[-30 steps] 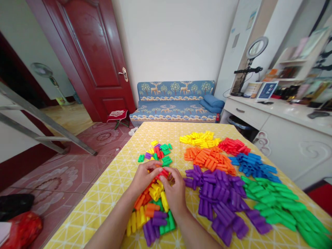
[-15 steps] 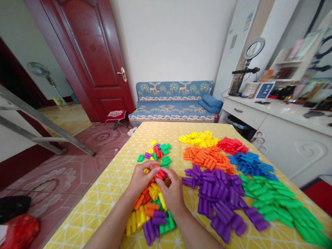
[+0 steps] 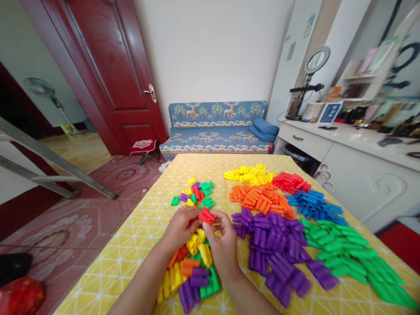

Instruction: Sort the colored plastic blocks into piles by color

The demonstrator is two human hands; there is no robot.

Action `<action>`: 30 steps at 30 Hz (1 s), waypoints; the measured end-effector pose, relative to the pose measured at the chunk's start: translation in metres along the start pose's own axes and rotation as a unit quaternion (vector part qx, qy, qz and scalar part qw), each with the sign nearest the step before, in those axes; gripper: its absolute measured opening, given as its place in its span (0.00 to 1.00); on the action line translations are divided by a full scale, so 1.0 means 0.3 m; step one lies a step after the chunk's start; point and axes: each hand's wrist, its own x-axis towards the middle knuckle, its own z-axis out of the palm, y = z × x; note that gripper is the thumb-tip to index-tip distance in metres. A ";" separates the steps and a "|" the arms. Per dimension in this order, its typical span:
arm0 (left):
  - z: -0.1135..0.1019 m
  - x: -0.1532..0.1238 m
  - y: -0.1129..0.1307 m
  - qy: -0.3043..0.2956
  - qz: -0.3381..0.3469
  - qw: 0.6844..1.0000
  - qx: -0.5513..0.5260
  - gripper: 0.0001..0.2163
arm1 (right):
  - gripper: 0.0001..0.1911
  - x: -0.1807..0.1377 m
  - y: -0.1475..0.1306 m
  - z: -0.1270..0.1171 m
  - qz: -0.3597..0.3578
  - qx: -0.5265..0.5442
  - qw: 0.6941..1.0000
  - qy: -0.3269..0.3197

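My right hand [image 3: 222, 243] pinches a red plastic block [image 3: 206, 215] just above a mixed pile of tube blocks [image 3: 192, 267] on the yellow tablecloth [image 3: 138, 245]. My left hand [image 3: 179, 227] sits curled beside it, its fingers on the yellow and red blocks at the top of that pile. Sorted heaps lie to the right: purple [image 3: 275, 249], green [image 3: 348, 253], orange [image 3: 262, 199], blue [image 3: 311, 205], red [image 3: 291, 181] and yellow [image 3: 247, 174]. A smaller mixed cluster [image 3: 196, 194] lies beyond my hands.
Past the table stand a blue patterned sofa [image 3: 216, 127] and a dark red door [image 3: 108, 74]. A white counter [image 3: 357, 148] with a ring light [image 3: 315, 61] runs along the right. A metal ladder [image 3: 49, 168] leans at the left, over a tiled floor.
My right hand has lifted a red block clear of the mixed pile. My left hand has shifted slightly on the pile. The view has drifted a little to the right.
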 end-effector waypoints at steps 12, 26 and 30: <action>0.016 -0.009 -0.040 0.009 -0.018 1.000 0.013 0.10 | 0.17 0.546 -0.131 -0.475 -0.136 -0.305 0.940 0.069; 0.009 -0.010 -0.031 0.004 -0.028 1.000 0.009 0.10 | 0.18 0.882 0.051 -0.888 -0.009 -0.679 0.726 0.111; 0.011 -0.010 -0.032 0.007 -0.026 1.000 0.005 0.10 | 0.17 0.911 0.077 -0.896 0.015 -0.676 0.729 0.105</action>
